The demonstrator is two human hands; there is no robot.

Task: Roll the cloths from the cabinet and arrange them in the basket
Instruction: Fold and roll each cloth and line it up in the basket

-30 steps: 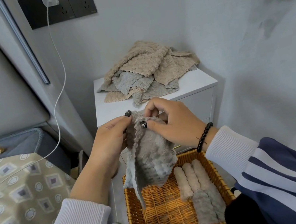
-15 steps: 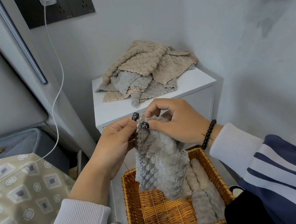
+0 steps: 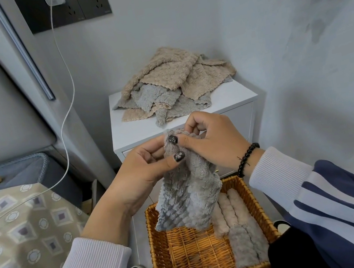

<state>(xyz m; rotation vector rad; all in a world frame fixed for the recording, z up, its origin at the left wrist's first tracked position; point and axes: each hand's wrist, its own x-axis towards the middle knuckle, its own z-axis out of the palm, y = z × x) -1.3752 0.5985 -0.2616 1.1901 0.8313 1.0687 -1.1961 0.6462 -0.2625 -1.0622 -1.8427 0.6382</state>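
Left hand: my left hand (image 3: pixel 144 169) pinches the top edge of the grey cloth (image 3: pixel 188 197), thumb on the near face and the other fingers curled behind it.
Right hand: my right hand (image 3: pixel 216 141) grips the same top edge just beside the left, thumb pressing the fabric and fingers curled over it; the two thumbs sit one above the other.
Cloth in hand: it hangs from both pinches, above the near-left part of the basket (image 3: pixel 159 247); I cannot tell whether its lower hem touches the wicker floor.
Step, as I judge it: starting the roll at the top edge, with most of the cloth loose below.
Basket: four rolled cloths (image 3: pixel 236 224) lie side by side along its right wall; the left half of the floor shows bare wicker.
Supply: the pile of cloths (image 3: pixel 173 85) sits on the white cabinet (image 3: pixel 231 99), far from me beyond my hands.
Risk, crooked start: if one thumb turns more fabric than the other, I expect a cone instead of a cylinder that will not match its neighbours.
Risk, slack core: fluffy pile springs back, so a loose first turn could unwind on release.
Risk, snag: the hanging hem could catch on the basket's rim or weave and drag the roll askew.
Risk, disturbing the row: setting this one down carelessly could nudge the finished rolls open.
Risk, pile: a grey corner droops toward the cabinet's near edge; a tug there might pull others off.
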